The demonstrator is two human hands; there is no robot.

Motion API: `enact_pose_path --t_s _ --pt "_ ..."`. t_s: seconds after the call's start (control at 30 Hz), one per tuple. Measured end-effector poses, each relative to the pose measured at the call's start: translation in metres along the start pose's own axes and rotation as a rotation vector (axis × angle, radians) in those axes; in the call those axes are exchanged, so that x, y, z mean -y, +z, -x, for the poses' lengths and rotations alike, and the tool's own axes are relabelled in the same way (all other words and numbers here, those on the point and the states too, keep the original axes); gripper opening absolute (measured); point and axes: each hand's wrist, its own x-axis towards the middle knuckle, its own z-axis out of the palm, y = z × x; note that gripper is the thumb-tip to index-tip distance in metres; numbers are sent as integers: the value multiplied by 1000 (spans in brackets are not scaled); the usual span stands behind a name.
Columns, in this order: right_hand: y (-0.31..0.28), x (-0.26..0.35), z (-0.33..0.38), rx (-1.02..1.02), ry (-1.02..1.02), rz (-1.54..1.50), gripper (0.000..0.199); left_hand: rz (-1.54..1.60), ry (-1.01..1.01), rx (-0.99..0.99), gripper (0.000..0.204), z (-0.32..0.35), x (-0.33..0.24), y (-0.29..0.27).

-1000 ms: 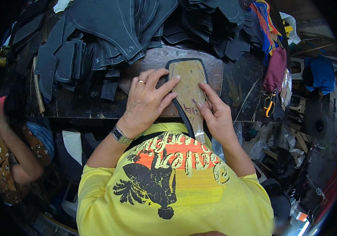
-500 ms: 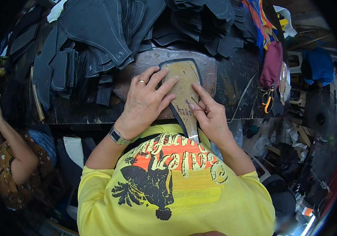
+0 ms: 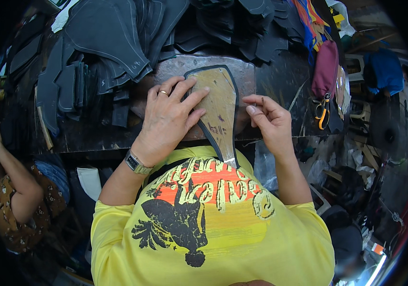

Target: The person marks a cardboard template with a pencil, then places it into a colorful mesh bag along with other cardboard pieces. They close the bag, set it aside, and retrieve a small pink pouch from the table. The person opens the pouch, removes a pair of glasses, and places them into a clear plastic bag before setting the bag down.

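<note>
1. Head view: a brown template point(image 3: 216, 107) lies on a black piece point(image 3: 211, 140), over a slab point(image 3: 244, 76) on the table point(image 3: 275, 86), its narrow end past the near edge.
2. Left hand point(image 3: 169, 114) presses the template with spread fingers, clasping nothing.
3. Right hand point(image 3: 273, 119) is just right of the template, apart from it, fingers curled; whether they pinch something slim, I cannot tell.
4. Beyond lie stacked dark pieces point(image 3: 101, 33); at right, a maroon pouch point(image 3: 325, 71) and orange-handled scissors point(image 3: 326, 118).
</note>
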Motion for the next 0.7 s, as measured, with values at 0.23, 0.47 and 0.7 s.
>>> enact_pose_path --t_s 0.23,0.47,0.7 --pt "1 -8 7 114 -105 246 23 74 12 -10 38 -2 8 0" --pt "5 -7 9 73 -104 339 23 173 33 33 40 -7 26 -3" --pt "1 -5 6 99 -259 488 13 103 5 -4 51 -6 5 -4"
